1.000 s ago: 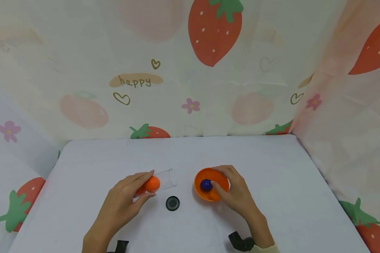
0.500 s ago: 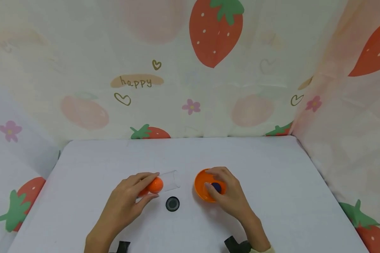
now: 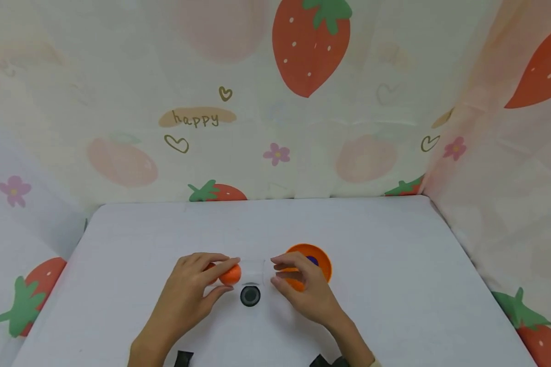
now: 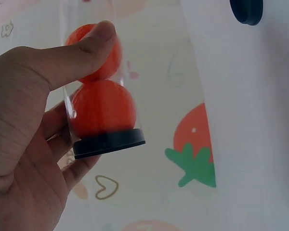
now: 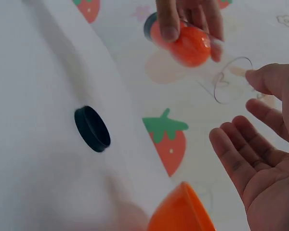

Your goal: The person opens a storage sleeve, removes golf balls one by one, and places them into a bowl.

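Note:
My left hand (image 3: 185,293) grips a clear plastic tube (image 3: 253,272), its thumb pressed along the side in the left wrist view. Two orange balls (image 4: 103,109) are stacked inside it above a black end cap (image 4: 110,143). The tube lies almost level in the head view, its uncapped end towards the right. Close to that end is my right hand (image 3: 309,293), fingers loosely bent and holding nothing, the palm bare in the right wrist view. It partly covers an orange bowl (image 3: 325,255), where a blue ball (image 3: 312,261) shows.
A loose black cap (image 3: 250,296) rests on the white table (image 3: 395,285) just in front of the tube. Black wrist mounts (image 3: 183,358) show at the near edge. A strawberry-print cloth (image 3: 312,173) stands behind the table.
My right hand reached over the blue ball in the bowl, then came away left to the tube's end, leaving the ball behind. My left hand and the tube shifted slightly right.

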A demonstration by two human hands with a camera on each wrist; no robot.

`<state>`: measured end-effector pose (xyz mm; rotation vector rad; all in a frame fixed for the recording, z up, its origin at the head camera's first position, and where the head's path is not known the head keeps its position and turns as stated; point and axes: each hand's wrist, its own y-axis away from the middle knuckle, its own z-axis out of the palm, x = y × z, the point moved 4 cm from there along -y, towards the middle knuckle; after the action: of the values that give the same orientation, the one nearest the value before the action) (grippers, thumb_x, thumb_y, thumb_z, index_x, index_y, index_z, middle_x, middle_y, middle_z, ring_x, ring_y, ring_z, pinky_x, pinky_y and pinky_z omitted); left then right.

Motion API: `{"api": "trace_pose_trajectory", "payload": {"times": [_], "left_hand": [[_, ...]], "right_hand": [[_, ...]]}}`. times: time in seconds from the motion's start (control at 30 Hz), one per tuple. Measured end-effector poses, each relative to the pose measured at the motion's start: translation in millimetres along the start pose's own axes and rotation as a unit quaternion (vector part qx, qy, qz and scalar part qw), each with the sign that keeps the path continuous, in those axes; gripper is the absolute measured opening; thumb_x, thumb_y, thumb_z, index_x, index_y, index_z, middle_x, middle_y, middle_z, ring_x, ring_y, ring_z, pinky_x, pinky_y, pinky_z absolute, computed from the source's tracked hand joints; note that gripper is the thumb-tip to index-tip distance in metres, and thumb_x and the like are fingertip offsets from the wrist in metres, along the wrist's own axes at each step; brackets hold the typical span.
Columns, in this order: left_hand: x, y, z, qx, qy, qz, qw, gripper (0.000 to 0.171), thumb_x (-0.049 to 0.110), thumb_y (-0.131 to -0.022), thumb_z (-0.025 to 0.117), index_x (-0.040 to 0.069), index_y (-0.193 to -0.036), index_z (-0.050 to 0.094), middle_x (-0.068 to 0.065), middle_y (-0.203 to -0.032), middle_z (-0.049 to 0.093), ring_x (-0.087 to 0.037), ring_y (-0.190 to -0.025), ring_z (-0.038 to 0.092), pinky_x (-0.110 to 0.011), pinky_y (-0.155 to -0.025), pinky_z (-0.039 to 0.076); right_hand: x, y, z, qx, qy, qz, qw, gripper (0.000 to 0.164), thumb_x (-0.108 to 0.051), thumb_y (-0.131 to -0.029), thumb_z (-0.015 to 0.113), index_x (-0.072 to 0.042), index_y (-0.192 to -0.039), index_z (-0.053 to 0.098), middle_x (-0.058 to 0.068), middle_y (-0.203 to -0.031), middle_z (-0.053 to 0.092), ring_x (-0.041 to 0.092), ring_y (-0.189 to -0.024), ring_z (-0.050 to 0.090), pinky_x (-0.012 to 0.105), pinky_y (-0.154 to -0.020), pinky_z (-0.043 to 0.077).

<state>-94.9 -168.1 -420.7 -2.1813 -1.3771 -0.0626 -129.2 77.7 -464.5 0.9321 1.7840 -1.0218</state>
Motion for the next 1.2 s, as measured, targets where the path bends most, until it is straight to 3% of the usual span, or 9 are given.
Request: {"api": "trace_pose_trajectory", "payload": {"times": [0.2, 0.33, 0.53, 0.73, 0.97, 1.2], "left_hand": [[2.8, -0.8, 1.0, 0.010, -0.011, 0.015, 0.9998, 0.062, 0.017, -0.072, 0.099, 0.027, -0.129, 0.075, 0.002, -0.121, 0.073, -0.026, -0.116, 0.064, -0.046, -0.106, 0.045], [3.0, -0.4, 0.4, 0.018, -0.019, 0.017, 0.9995, 0.063, 0.015, -0.071, 0.099, 0.027, -0.128, 0.076, 0.002, -0.121, 0.073, -0.027, -0.117, 0.063, -0.047, -0.106, 0.043], [4.0, 0.3, -1.9, 0.031, -0.033, 0.025, 0.9987, 0.063, 0.014, -0.070, 0.100, 0.028, -0.127, 0.075, 0.000, -0.120, 0.073, -0.027, -0.115, 0.063, -0.047, -0.105, 0.043], [4.0, -0.7, -3.5, 0.049, -0.045, 0.040, 0.9970, 0.061, 0.015, -0.071, 0.099, 0.029, -0.126, 0.075, 0.000, -0.119, 0.072, -0.026, -0.113, 0.063, -0.046, -0.102, 0.043], [4.5, -1.0, -3.4, 0.034, -0.041, 0.027, 0.9982, 0.061, 0.018, -0.073, 0.098, 0.028, -0.129, 0.075, 0.001, -0.122, 0.073, -0.027, -0.115, 0.064, -0.049, -0.103, 0.045], [5.2, -1.2, -2.9, 0.029, -0.042, 0.026, 0.9983, 0.061, 0.019, -0.075, 0.097, 0.028, -0.130, 0.074, 0.000, -0.122, 0.074, -0.026, -0.115, 0.066, -0.051, -0.103, 0.047]], "right_hand": [[1, 0, 8, -0.015, -0.035, 0.011, 0.999, 0.036, -0.016, -0.101, 0.074, -0.017, -0.136, 0.065, 0.020, -0.136, 0.064, 0.029, -0.124, 0.067, 0.029, -0.103, 0.060], [3, 0, 10, -0.023, -0.046, 0.023, 0.998, 0.037, -0.016, -0.101, 0.074, -0.016, -0.136, 0.064, 0.019, -0.138, 0.063, 0.028, -0.126, 0.066, 0.026, -0.104, 0.059], [6, -1, 15, -0.039, -0.081, 0.050, 0.995, 0.038, -0.017, -0.101, 0.073, -0.014, -0.137, 0.063, 0.022, -0.142, 0.062, 0.038, -0.130, 0.065, 0.024, -0.104, 0.058], [6, -2, 18, -0.037, -0.077, 0.063, 0.994, 0.040, -0.020, -0.102, 0.073, -0.012, -0.140, 0.063, 0.017, -0.143, 0.064, 0.032, -0.130, 0.067, 0.024, -0.104, 0.058], [5, -2, 19, -0.035, -0.094, 0.083, 0.991, 0.041, -0.022, -0.102, 0.073, -0.013, -0.140, 0.062, 0.009, -0.140, 0.066, 0.021, -0.126, 0.069, 0.025, -0.101, 0.060], [5, -1, 17, -0.021, -0.096, 0.091, 0.991, 0.042, -0.021, -0.101, 0.074, -0.010, -0.141, 0.062, 0.011, -0.142, 0.065, 0.025, -0.125, 0.069, 0.026, -0.098, 0.061]]}}
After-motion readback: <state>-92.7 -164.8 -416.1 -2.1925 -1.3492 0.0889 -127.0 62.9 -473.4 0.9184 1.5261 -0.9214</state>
